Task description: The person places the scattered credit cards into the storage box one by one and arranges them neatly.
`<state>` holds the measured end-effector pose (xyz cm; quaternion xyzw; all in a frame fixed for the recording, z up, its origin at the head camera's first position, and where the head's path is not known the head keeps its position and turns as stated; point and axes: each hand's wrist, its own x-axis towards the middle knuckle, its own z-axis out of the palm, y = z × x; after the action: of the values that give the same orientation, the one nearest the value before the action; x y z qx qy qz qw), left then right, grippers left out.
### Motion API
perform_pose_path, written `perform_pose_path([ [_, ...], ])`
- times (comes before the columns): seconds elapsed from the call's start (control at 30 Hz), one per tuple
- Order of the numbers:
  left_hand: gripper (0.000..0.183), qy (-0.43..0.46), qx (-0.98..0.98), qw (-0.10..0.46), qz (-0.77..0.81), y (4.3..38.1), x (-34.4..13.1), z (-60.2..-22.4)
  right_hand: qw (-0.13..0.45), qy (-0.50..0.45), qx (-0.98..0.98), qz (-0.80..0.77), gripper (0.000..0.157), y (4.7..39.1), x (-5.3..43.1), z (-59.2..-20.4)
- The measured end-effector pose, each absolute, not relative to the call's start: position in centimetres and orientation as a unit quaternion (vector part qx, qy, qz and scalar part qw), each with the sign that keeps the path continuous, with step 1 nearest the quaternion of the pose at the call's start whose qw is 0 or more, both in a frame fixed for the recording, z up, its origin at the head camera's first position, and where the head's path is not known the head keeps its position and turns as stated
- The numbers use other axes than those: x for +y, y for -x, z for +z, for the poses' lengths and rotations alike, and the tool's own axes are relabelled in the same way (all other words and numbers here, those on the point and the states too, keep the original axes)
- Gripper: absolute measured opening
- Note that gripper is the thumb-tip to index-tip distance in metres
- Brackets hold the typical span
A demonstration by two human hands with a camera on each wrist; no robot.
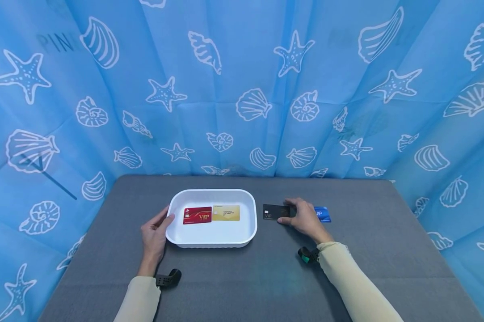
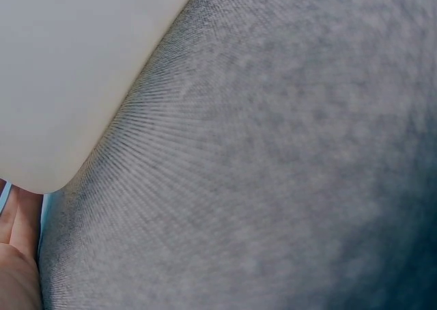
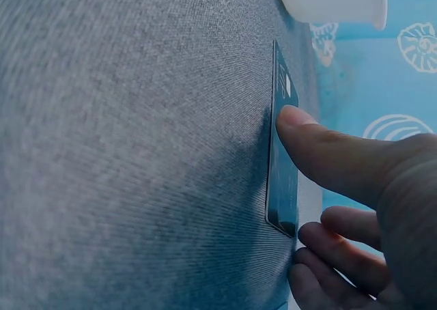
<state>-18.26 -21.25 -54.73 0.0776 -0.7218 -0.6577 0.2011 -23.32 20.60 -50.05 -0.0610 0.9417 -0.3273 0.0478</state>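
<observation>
Likely light, stiff and slick, the black VIP card (image 1: 273,211) suits edge-holding; right hand (image 1: 305,219) pinches it, left hand (image 1: 154,236) grips white tray (image 1: 211,235)

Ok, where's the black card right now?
In the head view, the black card is right of center, between the white tray and the blue card, with the right hand touching it.
</observation>
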Motion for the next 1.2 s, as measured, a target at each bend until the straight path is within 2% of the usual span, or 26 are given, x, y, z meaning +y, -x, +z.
perform_pose_path([
  [0.4, 0.038, -0.077, -0.718, 0.203, -0.661, 18.2, -21.2, -54.7, 0.050, 0.087, 0.946, -0.307, 0.066, 23.7, 21.2, -50.8],
  [0.77, 0.037, -0.077, -0.717, 0.200, -0.663, 18.1, -21.2, -54.5, 0.074, 0.074, 0.935, -0.338, 0.065, 24.4, 21.7, -50.8],
  [1.2, 0.038, -0.072, -0.720, 0.205, -0.659, 18.1, -21.2, -54.6, 0.059, 0.065, 0.930, -0.357, 0.064, 24.6, 22.2, -51.3],
])
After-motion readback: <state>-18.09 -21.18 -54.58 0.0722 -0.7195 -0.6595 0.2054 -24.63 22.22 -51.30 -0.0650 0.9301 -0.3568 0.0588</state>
